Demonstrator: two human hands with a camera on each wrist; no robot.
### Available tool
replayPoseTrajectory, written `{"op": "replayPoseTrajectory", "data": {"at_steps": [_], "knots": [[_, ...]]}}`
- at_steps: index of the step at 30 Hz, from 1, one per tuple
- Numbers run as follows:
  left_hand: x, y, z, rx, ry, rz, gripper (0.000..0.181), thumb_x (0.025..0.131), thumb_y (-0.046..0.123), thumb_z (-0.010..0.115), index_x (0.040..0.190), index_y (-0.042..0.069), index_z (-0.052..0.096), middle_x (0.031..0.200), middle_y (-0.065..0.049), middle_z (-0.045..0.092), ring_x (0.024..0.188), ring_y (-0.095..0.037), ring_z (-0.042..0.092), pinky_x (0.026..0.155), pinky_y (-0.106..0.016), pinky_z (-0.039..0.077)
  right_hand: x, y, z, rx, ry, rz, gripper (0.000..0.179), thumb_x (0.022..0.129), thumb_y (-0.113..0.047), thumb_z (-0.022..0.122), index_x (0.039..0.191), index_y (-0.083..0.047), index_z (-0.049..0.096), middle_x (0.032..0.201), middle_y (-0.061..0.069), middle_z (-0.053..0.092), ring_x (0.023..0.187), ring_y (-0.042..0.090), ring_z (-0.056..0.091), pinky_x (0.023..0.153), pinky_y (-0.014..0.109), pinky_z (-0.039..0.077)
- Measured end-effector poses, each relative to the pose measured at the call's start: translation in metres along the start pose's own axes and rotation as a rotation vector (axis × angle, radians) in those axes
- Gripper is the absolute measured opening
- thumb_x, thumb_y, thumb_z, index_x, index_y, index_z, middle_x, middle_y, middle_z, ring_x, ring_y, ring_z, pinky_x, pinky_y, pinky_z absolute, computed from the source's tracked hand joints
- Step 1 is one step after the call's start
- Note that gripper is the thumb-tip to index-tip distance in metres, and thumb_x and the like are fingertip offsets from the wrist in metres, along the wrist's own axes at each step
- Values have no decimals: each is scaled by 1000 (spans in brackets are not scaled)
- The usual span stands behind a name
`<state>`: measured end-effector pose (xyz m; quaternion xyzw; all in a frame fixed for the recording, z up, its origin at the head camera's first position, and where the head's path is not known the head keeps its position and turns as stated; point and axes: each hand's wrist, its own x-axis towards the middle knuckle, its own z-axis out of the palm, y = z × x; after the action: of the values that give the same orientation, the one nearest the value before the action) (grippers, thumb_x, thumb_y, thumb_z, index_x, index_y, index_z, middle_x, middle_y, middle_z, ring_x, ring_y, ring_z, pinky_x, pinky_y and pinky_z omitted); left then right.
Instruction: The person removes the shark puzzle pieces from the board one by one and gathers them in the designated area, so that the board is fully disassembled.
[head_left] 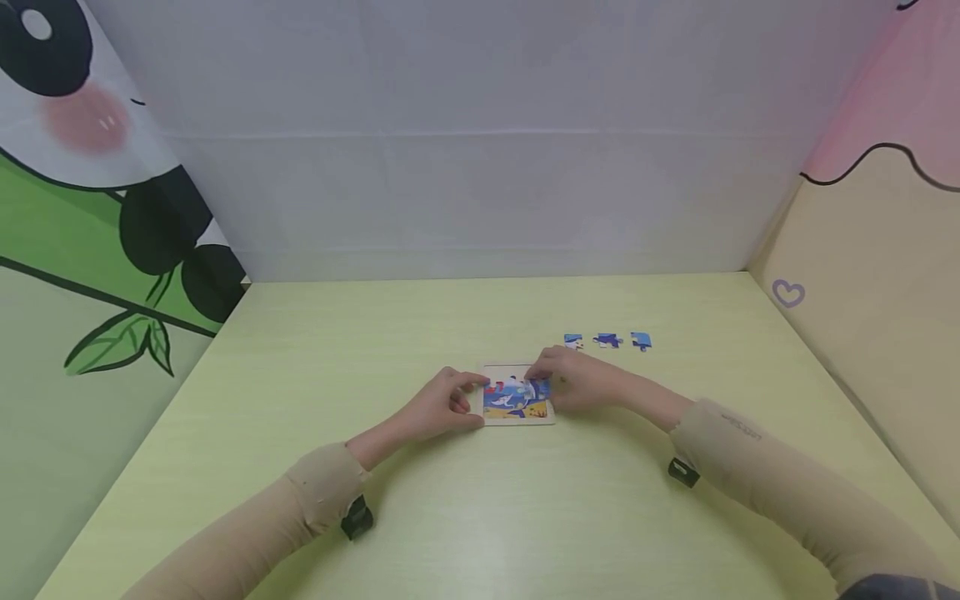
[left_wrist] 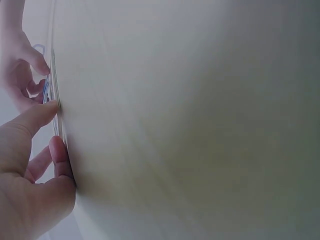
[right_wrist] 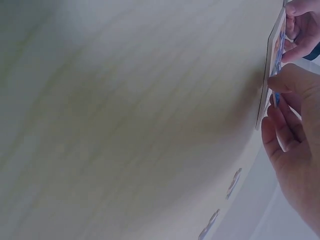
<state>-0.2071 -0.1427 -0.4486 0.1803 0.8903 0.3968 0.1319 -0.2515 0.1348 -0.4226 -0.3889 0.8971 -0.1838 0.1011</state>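
A small jigsaw puzzle board (head_left: 519, 422) with a pale frame lies flat on the table, its picture blue with a yellow lower strip. My left hand (head_left: 441, 407) holds the board's left side, index finger near the upper corner and thumb at the lower one. Over the board's right side, my right hand (head_left: 583, 382) pinches a blue puzzle piece (right_wrist: 276, 98) between thumb and fingers. The hand partly covers that piece in the head view. At the top of the board, a pale strip shows no picture.
Behind the right hand lie three loose puzzle pieces in a row: a left piece (head_left: 573, 341), a middle piece (head_left: 607, 340) and a right piece (head_left: 641, 340). The pale yellow table (head_left: 360, 333) ends at a white back wall (head_left: 480, 200), with printed panels at both sides.
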Motion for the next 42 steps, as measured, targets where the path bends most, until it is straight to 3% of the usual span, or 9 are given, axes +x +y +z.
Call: {"op": "replayPoseTrajectory", "data": {"at_steps": [13, 24, 35, 42], "knots": [[-2, 0, -1, 3, 8, -10, 64, 80, 13, 81, 139, 13, 57, 121, -15, 51, 87, -12, 58, 78, -18, 54, -29, 20, -2, -71, 120, 17, 43, 80, -7, 69, 122, -16, 68, 104, -3, 61, 91, 13, 53, 80, 29, 49], [-1, 1, 1, 5, 3, -3, 63, 80, 15, 81, 138, 12, 57, 121, -16, 51, 88, -13, 58, 78, -20, 54, -70, 59, -4, 5, 143, 105, 43, 81, -7, 70, 123, -17, 69, 102, -4, 61, 86, 12, 47, 71, 22, 42], [0, 0, -1, 11, -3, -5, 64, 81, 15, 80, 140, 14, 55, 122, -14, 50, 89, -12, 58, 79, -19, 53, -103, 108, -16, 27, 212, 150, 45, 83, -7, 70, 125, -21, 68, 109, -3, 62, 90, 14, 44, 75, 26, 39], [0, 0, -1, 15, 3, 6, 64, 80, 14, 81, 139, 12, 56, 121, -14, 51, 87, -12, 58, 78, -18, 53, -113, 122, -24, 95, 218, 166, 43, 85, -4, 70, 125, -19, 68, 119, 3, 63, 94, 16, 47, 77, 26, 41]]}}
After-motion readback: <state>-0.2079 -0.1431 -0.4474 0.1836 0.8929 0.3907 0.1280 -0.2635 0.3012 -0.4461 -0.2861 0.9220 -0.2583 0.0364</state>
